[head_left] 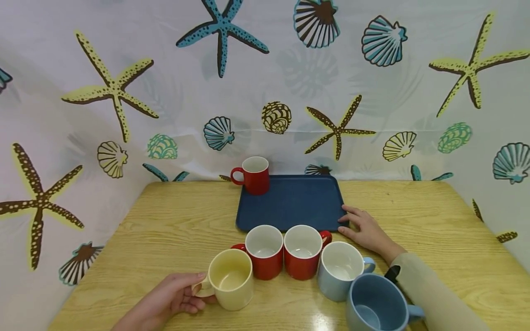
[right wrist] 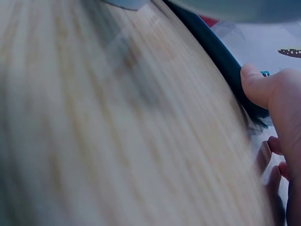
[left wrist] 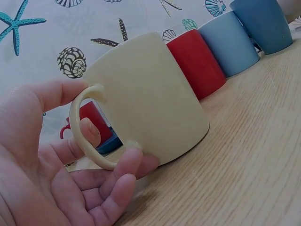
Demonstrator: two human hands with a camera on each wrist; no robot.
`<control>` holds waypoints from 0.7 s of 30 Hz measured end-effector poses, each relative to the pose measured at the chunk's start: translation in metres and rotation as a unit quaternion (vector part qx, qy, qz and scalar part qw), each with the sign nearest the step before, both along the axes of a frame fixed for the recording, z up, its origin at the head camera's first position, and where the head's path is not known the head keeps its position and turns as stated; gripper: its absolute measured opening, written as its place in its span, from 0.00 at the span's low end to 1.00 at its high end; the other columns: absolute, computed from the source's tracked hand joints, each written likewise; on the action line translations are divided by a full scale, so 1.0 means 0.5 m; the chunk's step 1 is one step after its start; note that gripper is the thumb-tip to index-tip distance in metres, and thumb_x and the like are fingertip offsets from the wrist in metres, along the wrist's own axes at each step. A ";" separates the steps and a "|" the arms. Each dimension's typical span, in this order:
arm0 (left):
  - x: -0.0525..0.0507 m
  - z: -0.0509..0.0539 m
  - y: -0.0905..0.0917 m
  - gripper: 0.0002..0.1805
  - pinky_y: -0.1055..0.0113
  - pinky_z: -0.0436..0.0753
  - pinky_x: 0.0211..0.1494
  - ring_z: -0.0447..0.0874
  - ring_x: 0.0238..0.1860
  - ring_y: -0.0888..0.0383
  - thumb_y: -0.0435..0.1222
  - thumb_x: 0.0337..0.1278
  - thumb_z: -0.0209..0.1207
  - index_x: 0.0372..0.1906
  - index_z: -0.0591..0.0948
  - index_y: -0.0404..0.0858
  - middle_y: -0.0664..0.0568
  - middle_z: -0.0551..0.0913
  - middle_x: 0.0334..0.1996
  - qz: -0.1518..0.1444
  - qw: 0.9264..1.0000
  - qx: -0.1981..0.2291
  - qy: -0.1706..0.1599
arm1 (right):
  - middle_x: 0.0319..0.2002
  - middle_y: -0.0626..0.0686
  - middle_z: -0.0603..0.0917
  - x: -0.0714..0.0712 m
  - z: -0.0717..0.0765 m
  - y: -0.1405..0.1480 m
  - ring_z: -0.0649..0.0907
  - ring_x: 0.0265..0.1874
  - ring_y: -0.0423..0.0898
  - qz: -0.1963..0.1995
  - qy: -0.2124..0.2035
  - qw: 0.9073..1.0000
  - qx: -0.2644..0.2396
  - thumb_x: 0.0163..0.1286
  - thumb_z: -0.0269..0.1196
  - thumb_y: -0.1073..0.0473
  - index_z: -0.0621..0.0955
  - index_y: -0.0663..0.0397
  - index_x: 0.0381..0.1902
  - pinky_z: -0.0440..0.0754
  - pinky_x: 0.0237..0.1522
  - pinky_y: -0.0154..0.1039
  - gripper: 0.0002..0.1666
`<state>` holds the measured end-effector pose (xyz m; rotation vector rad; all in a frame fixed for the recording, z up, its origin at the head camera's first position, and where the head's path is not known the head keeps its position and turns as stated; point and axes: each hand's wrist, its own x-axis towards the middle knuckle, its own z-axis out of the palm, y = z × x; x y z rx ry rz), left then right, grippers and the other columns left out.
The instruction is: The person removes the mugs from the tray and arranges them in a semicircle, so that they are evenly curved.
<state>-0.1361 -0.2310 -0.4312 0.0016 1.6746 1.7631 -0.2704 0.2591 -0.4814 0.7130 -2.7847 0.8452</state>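
My left hand (head_left: 174, 296) holds the handle of a pale yellow mug (head_left: 235, 294), which stands upright on the table. In the left wrist view, a fingertip (left wrist: 91, 132) shows through the handle loop while other fingers lie under it. At the right front corner of a dark blue tray (head_left: 304, 202), my right hand (head_left: 366, 230) rests with fingers extended. Its thumb (right wrist: 256, 87) touches the tray's edge in the right wrist view; the other fingers are partly hidden there. A red mug (head_left: 257, 181) with a white inside stands on the tray's back left corner.
Two red mugs (head_left: 267, 266) (head_left: 300, 265) stand side by side before the tray, right of the yellow one. A light blue mug (head_left: 331, 282) and a darker blue mug (head_left: 360, 317) continue the row, near my right sleeve (head_left: 434, 294). A patterned cloth (head_left: 265, 87) hangs behind the wooden table (head_left: 178, 211).
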 end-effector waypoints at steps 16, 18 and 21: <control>-0.003 -0.007 0.005 0.22 0.64 0.80 0.41 0.82 0.35 0.56 0.48 0.68 0.45 0.48 0.77 0.34 0.41 0.83 0.40 -0.023 0.999 0.007 0.035 | 0.65 0.58 0.66 0.000 0.001 -0.004 0.65 0.62 0.61 -0.005 -0.007 1.000 0.001 0.64 0.62 0.48 0.81 0.49 0.46 0.60 0.59 0.62 0.17; -0.003 -0.006 0.006 0.22 0.64 0.80 0.41 0.83 0.36 0.55 0.48 0.69 0.44 0.49 0.75 0.33 0.40 0.83 0.41 -0.028 0.999 0.004 0.038 | 0.65 0.58 0.66 0.001 0.001 -0.004 0.65 0.62 0.61 -0.006 -0.008 1.000 0.001 0.64 0.62 0.48 0.81 0.49 0.46 0.60 0.59 0.62 0.17; -0.002 -0.001 0.006 0.22 0.64 0.80 0.40 0.82 0.37 0.53 0.49 0.69 0.43 0.49 0.73 0.33 0.38 0.82 0.42 -0.030 0.999 -0.006 0.044 | 0.65 0.58 0.66 0.001 0.003 -0.003 0.65 0.62 0.61 -0.005 -0.006 1.000 0.000 0.63 0.62 0.48 0.81 0.50 0.46 0.60 0.59 0.61 0.17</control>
